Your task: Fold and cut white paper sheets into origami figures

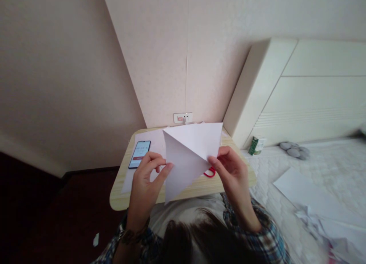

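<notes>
A white sheet of paper (183, 161), folded over along a diagonal crease, is held up above the small table. My left hand (148, 178) pinches its left edge between thumb and fingers. On the other side my right hand (230, 170) grips the paper near the end of the fold, thumb in front and fingers behind. Behind the paper shows a red loop (211, 173), like a scissors handle; the rest of it is hidden. A phone (139, 154) with its screen lit lies just beyond my left hand.
The wooden table (121, 193) has more white paper on it and stands against a wall with a power socket (183, 118). To the right, a bed (263, 180) holds a small green-and-white carton (256, 145), a grey pebble-like object (294, 150), and loose and folded papers (309, 195).
</notes>
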Action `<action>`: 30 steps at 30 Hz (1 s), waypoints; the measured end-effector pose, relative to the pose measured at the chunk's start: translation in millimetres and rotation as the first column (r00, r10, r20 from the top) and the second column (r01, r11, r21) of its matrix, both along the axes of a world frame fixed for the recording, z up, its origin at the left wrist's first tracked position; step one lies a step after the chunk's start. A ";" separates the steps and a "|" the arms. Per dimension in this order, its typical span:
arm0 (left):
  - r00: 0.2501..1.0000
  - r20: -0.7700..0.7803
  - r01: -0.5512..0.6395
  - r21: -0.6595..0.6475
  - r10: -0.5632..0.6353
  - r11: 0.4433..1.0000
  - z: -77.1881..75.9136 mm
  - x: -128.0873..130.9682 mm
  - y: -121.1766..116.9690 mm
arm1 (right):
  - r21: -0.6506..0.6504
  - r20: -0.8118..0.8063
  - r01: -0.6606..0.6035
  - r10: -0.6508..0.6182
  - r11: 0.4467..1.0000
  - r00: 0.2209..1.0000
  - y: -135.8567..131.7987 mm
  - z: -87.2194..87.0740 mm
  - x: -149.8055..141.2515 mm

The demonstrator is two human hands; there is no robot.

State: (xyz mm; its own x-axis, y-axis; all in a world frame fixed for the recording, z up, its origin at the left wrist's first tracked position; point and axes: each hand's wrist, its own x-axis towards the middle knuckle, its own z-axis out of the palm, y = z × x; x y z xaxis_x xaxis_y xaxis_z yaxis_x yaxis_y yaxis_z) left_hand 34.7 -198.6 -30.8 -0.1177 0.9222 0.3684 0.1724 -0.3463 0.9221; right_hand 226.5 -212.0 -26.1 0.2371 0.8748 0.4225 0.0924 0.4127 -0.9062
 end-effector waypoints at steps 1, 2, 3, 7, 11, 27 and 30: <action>1.000 0.006 0.011 -0.006 -0.011 1.000 -0.1 1.1 -0.1 | -0.019 -0.020 -0.013 0.012 1.000 1.000 -0.9 -0.3 -1.6; 1.000 0.018 0.024 -0.018 -0.024 1.000 0.3 2.9 -0.5 | -0.032 -0.037 -0.022 0.021 0.999 0.999 -1.5 -0.6 -3.1; 0.999 0.035 0.036 -0.036 -0.035 0.999 1.0 5.2 -1.2 | -0.038 -0.052 -0.029 0.027 0.999 0.998 -1.8 -0.9 -4.5; 0.993 0.109 0.063 -0.128 -0.049 0.990 4.5 14.5 -5.9 | -0.044 -0.099 -0.056 0.051 0.997 0.994 -1.4 -0.5 -7.4; 0.984 0.165 0.096 -0.203 -0.062 0.974 6.5 17.6 -9.8 | -0.039 -0.129 -0.109 0.103 0.993 0.986 -3.2 3.0 -7.7; 0.931 0.338 0.258 -0.340 -0.139 0.904 12.0 17.2 -19.3 | -0.006 -0.213 0.027 -0.027 1.000 0.977 -4.5 -1.0 -6.6; 0.911 0.375 0.317 -0.373 -0.171 0.872 13.8 19.8 -20.7 | -0.025 -0.222 0.035 -0.040 0.999 0.974 -4.0 -1.8 -6.3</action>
